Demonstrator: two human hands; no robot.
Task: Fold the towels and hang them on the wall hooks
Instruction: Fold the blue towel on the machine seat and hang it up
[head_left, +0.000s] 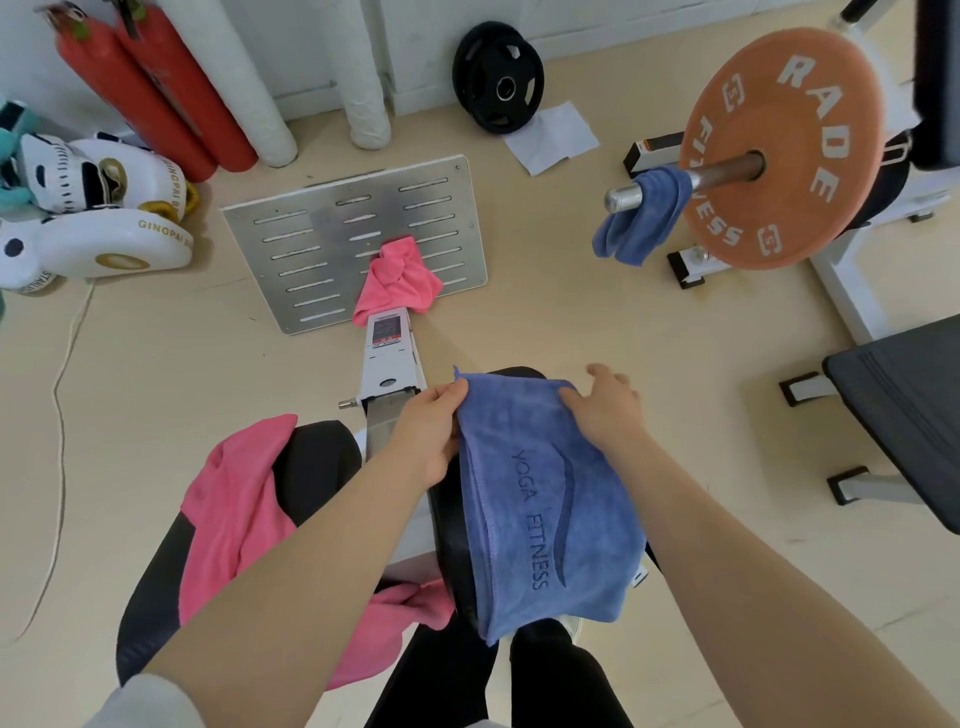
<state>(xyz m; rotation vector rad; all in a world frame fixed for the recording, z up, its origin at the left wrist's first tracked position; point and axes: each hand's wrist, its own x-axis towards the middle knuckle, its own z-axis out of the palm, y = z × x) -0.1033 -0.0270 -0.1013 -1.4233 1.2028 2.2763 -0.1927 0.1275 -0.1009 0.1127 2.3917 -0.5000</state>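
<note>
Fingers (451, 396) of the left hand (426, 436) pinch the far left corner of the blue towel (540, 499), curled round its edge; the right hand (605, 410) lies on the towel's far right corner, its fingers spread and fairly straight, pressing rather than gripping as far as can be seen. Blue towel is draped lengthwise over the right-hand black pad (452, 519) of the machine seat, printed side up, its near end hanging off toward the person's legs. Left of the blue towel, a pink towel (234, 504) sprawls unfolded over the other black pad (311, 457). Beyond the blue towel, a second pink towel (397, 280) is bunched at the foot of the slotted metal plate (353, 239); to the far right of it, another blue towel (641, 218) hangs over the barbell sleeve (623, 200) beside the orange weight plate (779, 150). No wall hooks in view. Judgement: microfibre cloth, light, limp, holds no shape of its own, slightly grippy and not slippery; nothing fragile. Best hold is by the two far corners at the stitched hem, kept taut so the edges meet squarely on folding; gripping mid-cloth would let it sag and crease. The narrow pad gives poor support, so the fold may slide off.
</note>
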